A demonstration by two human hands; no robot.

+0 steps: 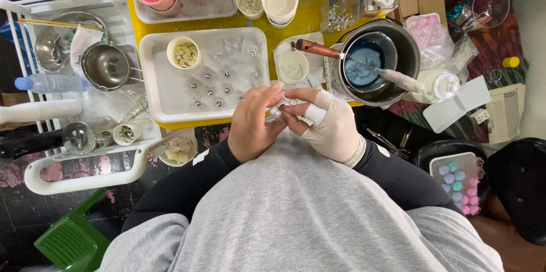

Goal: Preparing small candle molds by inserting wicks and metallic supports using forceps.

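**Both hands pinch a small clear piece**

I see the left hand (253,124) and gloved right hand (333,127) pinching one clear piece (278,108) close over the lap, just beside the white tray (165,98), which holds more pieces and a cup (183,53) of pale chips. The pot (378,61) holds blue liquid.

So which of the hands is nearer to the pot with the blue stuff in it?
Right. The right hand sits just below-left of the pot; the left hand is farther left.
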